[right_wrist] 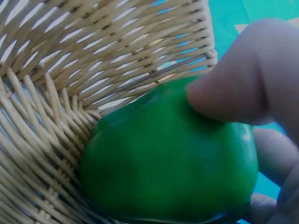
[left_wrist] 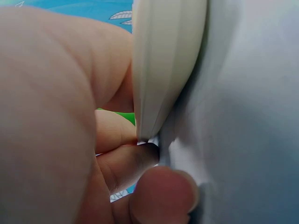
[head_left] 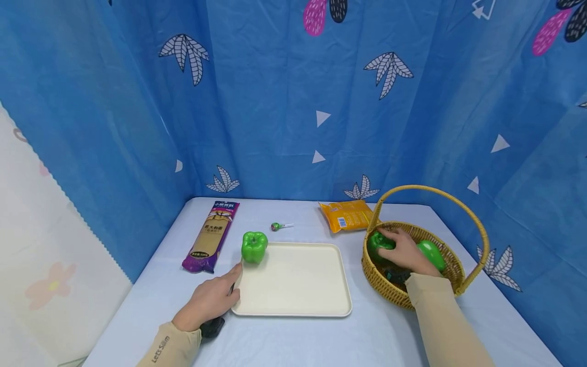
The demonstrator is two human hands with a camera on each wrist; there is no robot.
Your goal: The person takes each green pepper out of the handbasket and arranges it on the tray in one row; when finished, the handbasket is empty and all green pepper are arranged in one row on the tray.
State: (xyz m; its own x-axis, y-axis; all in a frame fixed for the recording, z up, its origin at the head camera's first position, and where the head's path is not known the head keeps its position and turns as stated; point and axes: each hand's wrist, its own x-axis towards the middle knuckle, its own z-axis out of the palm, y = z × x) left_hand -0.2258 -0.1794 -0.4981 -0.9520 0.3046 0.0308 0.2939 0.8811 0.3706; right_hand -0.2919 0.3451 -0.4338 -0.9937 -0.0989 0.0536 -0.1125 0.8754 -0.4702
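Observation:
My right hand (head_left: 405,251) reaches into a wicker basket (head_left: 387,292) and grips a green bell pepper (right_wrist: 168,158) near its left wall, thumb on one side and fingers on the other. Another smooth green object (head_left: 432,254), partly hidden by that hand, lies in the basket. At the left edge of a cream tray (head_left: 293,280), my left hand (head_left: 213,295) pinches the rim (left_wrist: 161,70), its fingertips at the outer side. A second green bell pepper (head_left: 254,247) sits upright on the tray's far left corner, just beyond the left fingertips.
A purple pack of pasta (head_left: 211,237) lies left of the tray. Behind it are a lollipop (head_left: 276,226) and an orange packet (head_left: 348,215). The basket's tall handle (head_left: 477,224) arches over the right arm. Blue curtains (head_left: 275,102) hang behind the white table.

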